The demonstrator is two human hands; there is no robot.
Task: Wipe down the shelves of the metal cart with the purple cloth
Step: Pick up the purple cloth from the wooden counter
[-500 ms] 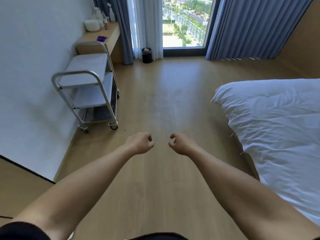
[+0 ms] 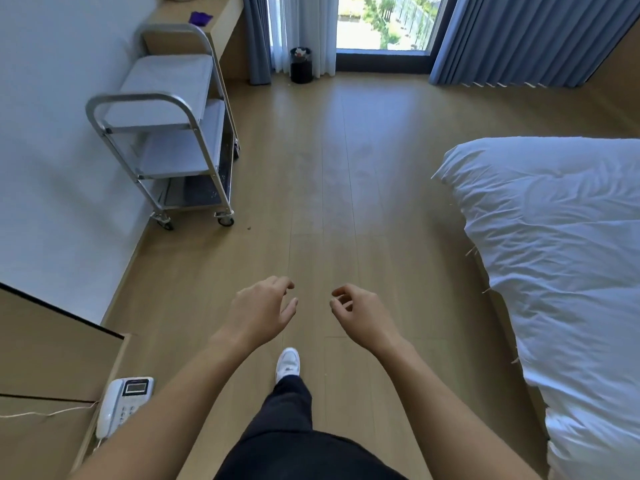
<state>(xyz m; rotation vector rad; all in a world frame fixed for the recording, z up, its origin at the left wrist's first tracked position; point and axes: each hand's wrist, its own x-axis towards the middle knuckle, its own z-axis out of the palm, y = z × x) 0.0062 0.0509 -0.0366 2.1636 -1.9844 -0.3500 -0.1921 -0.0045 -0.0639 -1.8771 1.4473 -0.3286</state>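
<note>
Across the room, the cloth (image 2: 201, 18) lies on the desk (image 2: 221, 15) behind the cart (image 2: 162, 129); your left hand (image 2: 261, 311) and right hand (image 2: 360, 315) hang loose, holding nothing. You're at the fetching step: walk over, pick it up.

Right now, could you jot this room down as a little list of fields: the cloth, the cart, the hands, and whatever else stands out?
cloth: purple cloth lying on the wooden ledge behind the cart
cart: metal cart, three shelves, by the left wall
left hand: empty, fingers loosely curled
right hand: empty, fingers loosely curled
bed: white, on the right
phone: near left
wiping: not yet begun
</note>
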